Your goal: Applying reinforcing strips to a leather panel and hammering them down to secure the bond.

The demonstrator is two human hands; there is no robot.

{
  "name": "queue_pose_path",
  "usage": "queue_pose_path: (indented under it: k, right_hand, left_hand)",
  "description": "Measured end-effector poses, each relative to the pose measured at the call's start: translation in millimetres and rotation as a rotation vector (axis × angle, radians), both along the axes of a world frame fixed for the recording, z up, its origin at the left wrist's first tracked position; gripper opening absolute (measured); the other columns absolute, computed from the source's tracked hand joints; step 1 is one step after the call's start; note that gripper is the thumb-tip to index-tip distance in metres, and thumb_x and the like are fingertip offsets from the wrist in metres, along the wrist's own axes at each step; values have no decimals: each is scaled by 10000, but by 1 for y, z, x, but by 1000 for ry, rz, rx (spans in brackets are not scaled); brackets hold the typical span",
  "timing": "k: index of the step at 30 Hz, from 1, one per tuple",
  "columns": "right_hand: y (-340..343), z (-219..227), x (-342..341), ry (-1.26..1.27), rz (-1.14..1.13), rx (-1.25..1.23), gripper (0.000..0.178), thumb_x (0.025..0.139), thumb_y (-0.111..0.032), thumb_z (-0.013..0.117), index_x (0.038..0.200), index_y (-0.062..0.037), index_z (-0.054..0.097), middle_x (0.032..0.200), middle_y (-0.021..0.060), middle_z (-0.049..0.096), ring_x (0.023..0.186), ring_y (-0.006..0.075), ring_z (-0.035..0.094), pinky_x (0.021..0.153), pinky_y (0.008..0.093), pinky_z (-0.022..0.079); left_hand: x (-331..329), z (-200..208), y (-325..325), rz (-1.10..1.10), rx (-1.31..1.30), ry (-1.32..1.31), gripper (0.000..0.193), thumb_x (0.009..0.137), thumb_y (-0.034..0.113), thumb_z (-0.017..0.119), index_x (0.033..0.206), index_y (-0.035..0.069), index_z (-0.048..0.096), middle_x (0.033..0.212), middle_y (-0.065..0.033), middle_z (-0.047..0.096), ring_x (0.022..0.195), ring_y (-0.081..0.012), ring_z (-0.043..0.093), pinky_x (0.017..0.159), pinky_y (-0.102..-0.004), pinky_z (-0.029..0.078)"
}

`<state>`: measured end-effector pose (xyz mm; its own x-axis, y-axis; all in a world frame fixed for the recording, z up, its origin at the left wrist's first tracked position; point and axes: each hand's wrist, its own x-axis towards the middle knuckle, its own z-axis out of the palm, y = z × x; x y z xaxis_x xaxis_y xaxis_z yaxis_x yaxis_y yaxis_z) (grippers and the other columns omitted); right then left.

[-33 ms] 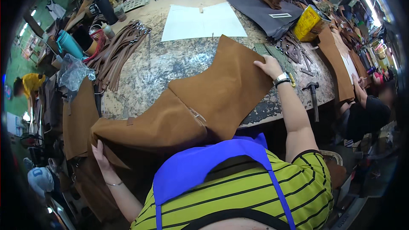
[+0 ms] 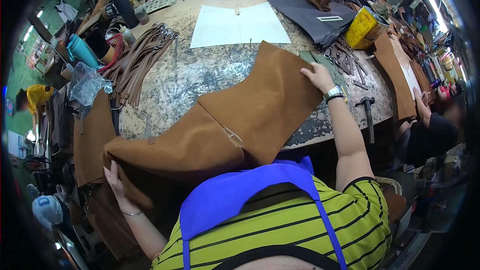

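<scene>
A large brown leather piece (image 2: 270, 100) spans the worktable's near edge and drapes over it toward the left. A seam crosses its middle, with a small pale gap or tag beside my body. My right hand (image 2: 320, 78) pinches its far right edge, thumb on top and the other fingers partly hidden underneath. Lower down at the left, my left hand (image 2: 115, 182) grips the hanging end, where the leather bunches into folds; some of its fingers are out of sight. Beyond the leather lies a white paper sheet (image 2: 220, 27), flat on the worktable (image 2: 195, 77).
Brown straps with metal rings (image 2: 140, 60) lie at left, near a clear plastic bag (image 2: 86, 86) and a teal tumbler (image 2: 82, 51). At right are a hammer (image 2: 368, 115), a yellow can (image 2: 366, 27) and dark grey sheets (image 2: 300, 7). Other people work on both sides.
My left hand and the leather end it holds have shifted slightly left. My right hand has moved a touch to the right with its edge of the leather.
</scene>
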<state>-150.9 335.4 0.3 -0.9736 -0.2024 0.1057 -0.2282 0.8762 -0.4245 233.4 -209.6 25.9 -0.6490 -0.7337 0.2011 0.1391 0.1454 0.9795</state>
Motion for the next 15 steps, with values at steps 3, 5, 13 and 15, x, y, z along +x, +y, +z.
queue_pose_path:
  k: [3, 5, 13, 15]
  right_hand:
    - [26, 31, 1, 131, -35, -260, 392, 852, -349, 621, 1050, -10, 618, 939, 173, 664, 849, 284, 644, 754, 362, 485]
    - [62, 44, 1, 35, -51, -494, 404, 894, -305, 604, 1128, 25, 586, 1008, 88, 660, 882, 131, 600, 788, 278, 473]
    - [113, 20, 4, -335, -216, -402, 410, 865, -286, 639, 1155, 1, 594, 1006, 77, 664, 872, 125, 611, 793, 272, 470]
    - [121, -7, 2, -417, -102, -520, 387, 869, -258, 640, 1152, 1, 590, 997, 51, 661, 841, 112, 602, 772, 265, 469]
  left_hand:
    - [-32, 64, 13, -39, -95, -32, 449, 921, 224, 540, 1303, 6, 449, 1329, -100, 452, 1152, -211, 497, 998, -317, 363]
    - [-69, 105, 20, -204, 42, -62, 392, 921, 133, 524, 1277, -21, 470, 1268, -110, 509, 1125, -177, 515, 960, -301, 400]
    - [-187, -12, -157, -477, -324, -625, 497, 873, 146, 595, 1290, -71, 435, 1226, -153, 568, 1061, -200, 570, 919, -294, 433]
    - [-196, -43, -157, -228, -763, -724, 527, 852, 200, 635, 1250, -97, 460, 1183, -183, 589, 1050, -226, 580, 914, -307, 440]
